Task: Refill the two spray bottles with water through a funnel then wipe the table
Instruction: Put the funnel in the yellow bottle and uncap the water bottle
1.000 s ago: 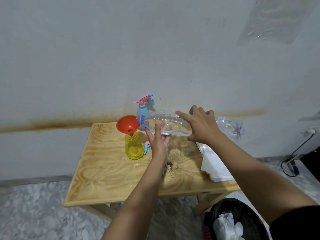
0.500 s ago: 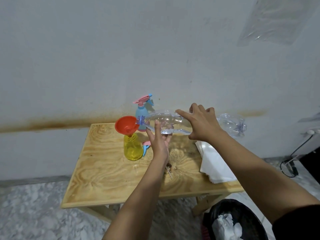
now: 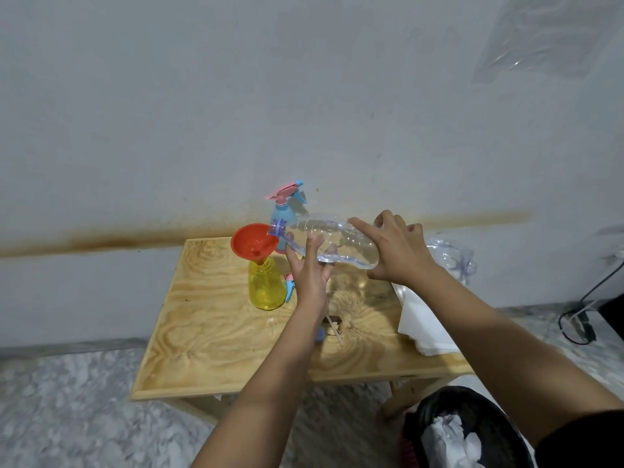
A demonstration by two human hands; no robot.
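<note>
Hands, left (image 3: 309, 268) and right (image 3: 396, 249), grip tilted water bottle (image 3: 332, 241) over funnel (image 3: 253, 243).

A pale grey wall (image 3: 236, 96) fills most of the view, marked by a rusty brown stain (image 3: 101, 243) running level with the top of the small plywood desk (image 3: 209, 332) pushed against it. The floor (image 3: 67, 400) is mottled grey-white stone, and a clear plastic sheet (image 3: 547, 32) hangs high at the right. A black bin (image 3: 472, 430) holding crumpled white paper sits by the desk's near right leg, a black cable (image 3: 574, 319) beyond it.
</note>
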